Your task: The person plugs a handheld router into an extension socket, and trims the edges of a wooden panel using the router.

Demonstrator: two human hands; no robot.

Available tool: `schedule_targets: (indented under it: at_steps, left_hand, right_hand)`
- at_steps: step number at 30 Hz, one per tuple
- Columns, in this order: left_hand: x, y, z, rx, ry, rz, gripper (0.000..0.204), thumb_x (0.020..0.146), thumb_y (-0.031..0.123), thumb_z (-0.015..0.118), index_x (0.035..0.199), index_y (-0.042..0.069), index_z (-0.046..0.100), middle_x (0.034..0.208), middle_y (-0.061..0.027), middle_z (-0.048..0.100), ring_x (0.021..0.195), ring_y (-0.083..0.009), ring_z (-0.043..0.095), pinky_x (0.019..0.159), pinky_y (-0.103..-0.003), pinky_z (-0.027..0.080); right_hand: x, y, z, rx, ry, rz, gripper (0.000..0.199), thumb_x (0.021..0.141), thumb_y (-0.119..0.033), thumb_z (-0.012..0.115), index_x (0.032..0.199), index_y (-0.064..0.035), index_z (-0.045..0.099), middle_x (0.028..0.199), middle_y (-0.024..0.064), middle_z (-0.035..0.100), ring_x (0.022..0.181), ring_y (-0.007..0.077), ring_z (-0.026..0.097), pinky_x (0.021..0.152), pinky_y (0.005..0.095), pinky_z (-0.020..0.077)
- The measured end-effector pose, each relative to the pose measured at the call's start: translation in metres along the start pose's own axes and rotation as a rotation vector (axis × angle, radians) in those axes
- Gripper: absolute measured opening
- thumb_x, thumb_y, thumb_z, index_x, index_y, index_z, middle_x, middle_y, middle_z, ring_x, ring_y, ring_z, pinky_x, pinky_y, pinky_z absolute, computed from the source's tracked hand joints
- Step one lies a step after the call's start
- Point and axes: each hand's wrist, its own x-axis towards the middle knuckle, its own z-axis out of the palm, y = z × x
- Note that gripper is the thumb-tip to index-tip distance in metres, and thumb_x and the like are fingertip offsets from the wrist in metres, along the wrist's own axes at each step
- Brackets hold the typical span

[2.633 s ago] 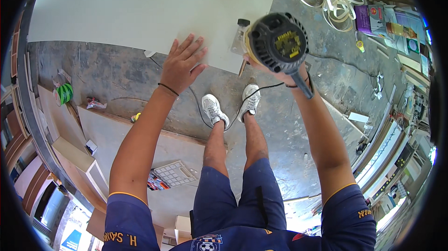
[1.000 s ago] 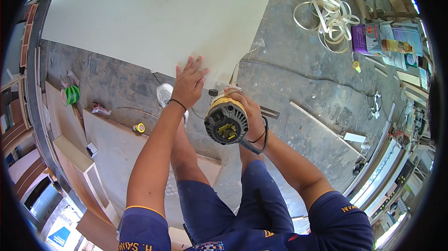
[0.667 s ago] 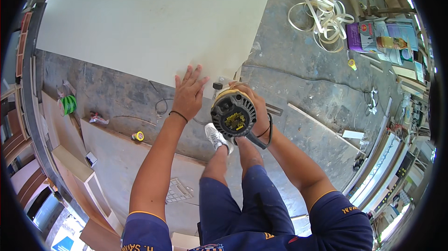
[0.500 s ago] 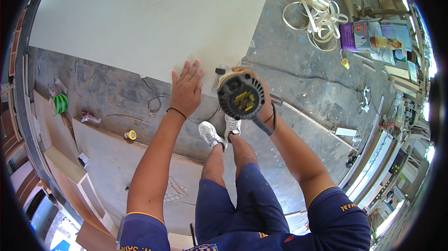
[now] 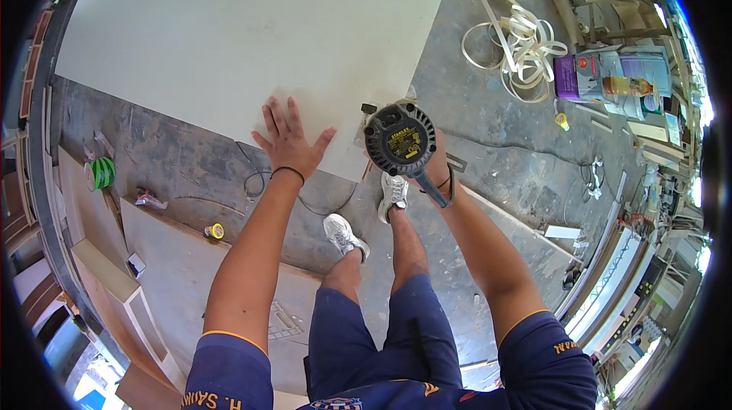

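Note:
A large white board (image 5: 252, 36) lies in front of me, its near right corner pointing toward my feet. My left hand (image 5: 292, 147) rests flat on its near edge, fingers spread. Near that corner, my right hand (image 5: 436, 160) grips a black trim router (image 5: 398, 139), seen from its top end. The tool hides most of the right fingers and whatever lies beneath it. Its thick grey cord leaves the top and runs down across my right wrist.
A tangle of white edging strip (image 5: 526, 51) lies on the floor at far right, beside a purple box (image 5: 566, 78). At left are a green tape roll (image 5: 100, 173) and a yellow roll (image 5: 215, 231) on a brown panel (image 5: 191, 265). A thin black cable (image 5: 313, 210) crosses near my shoes.
My left hand has slid a little left along the board's edge, its fingers spreading wider. The router has tipped more upright, staying near the corner. My right foot has stepped slightly right.

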Motion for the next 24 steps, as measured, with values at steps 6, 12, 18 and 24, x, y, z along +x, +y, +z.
schedule_targets:
  at_steps: [6,12,18,24]
  left_hand:
    - [-0.002,-0.005,0.002,0.019,-0.009,0.010,0.106,0.081,0.078,0.044,0.154,0.015,0.002,0.159,-0.0173,-0.009,0.147,-0.0344,-0.010,0.108,-0.069,0.000]
    - [-0.002,-0.002,-0.002,0.018,-0.039,0.009,0.106,0.081,0.078,0.043,0.154,0.013,0.003,0.159,-0.0190,-0.009,0.147,-0.0349,-0.012,0.108,-0.070,-0.001]
    - [-0.003,-0.003,0.000,0.022,0.018,0.036,0.103,0.081,0.073,0.050,0.154,0.014,0.008,0.159,-0.0181,-0.006,0.147,-0.0354,-0.008,0.108,-0.070,0.002]
    - [0.025,0.024,-0.003,-0.173,0.112,0.570,0.068,0.085,0.055,0.060,0.139,0.015,0.048,0.154,-0.0113,0.030,0.145,-0.0301,0.020,0.111,-0.064,0.009]
  right_hand:
    - [0.004,0.003,-0.006,-0.125,-0.032,-0.104,0.047,0.076,-0.009,0.079,0.118,0.0002,0.059,0.108,0.0075,0.068,0.096,0.0130,0.066,0.085,0.0273,0.0541]
    - [0.018,-0.004,-0.014,-0.208,-0.026,-0.155,0.048,0.074,-0.009,0.081,0.117,-0.0003,0.060,0.108,0.0063,0.068,0.095,0.0121,0.065,0.084,0.0268,0.0537]
    - [0.035,-0.007,-0.024,-0.316,-0.016,-0.257,0.052,0.070,-0.016,0.082,0.115,-0.0027,0.060,0.109,0.0089,0.067,0.096,0.0204,0.067,0.084,0.0295,0.0531]
    - [0.043,-0.021,-0.028,-0.379,-0.022,-0.251,0.054,0.070,-0.015,0.078,0.118,-0.0033,0.057,0.113,0.0116,0.065,0.098,0.0289,0.067,0.083,0.0328,0.0524]
